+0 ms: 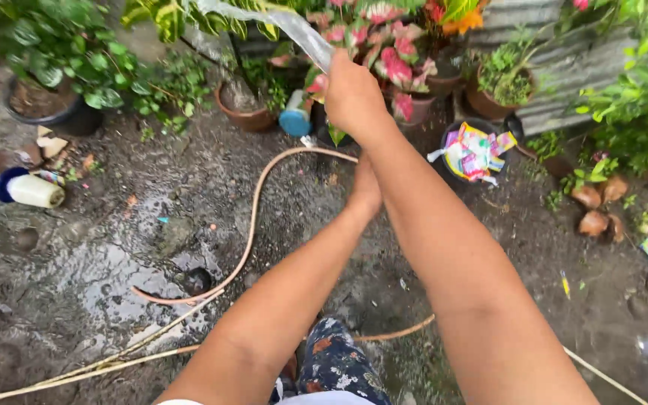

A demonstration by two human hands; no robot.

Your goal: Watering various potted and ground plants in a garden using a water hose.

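Observation:
My right hand (354,94) is stretched forward and closed around the end of a tan garden hose (253,217). A stream of water (279,21) shoots from it up and to the left, over the potted plants. My left hand (365,191) sits lower, partly hidden behind my right forearm, and is closed where the hose comes up from the ground. The hose loops left across wet mud and back under my arms. Pink-leaved plants (388,45) stand just beyond my right hand.
A terracotta pot (245,112), a black pot (46,109) and a blue bottle (295,116) line the back. A dark bucket of colourful wrappers (474,150) stands right, with coconut husks (594,210) beyond. A puddle (106,274) lies left. Corrugated metal wall (564,67) behind.

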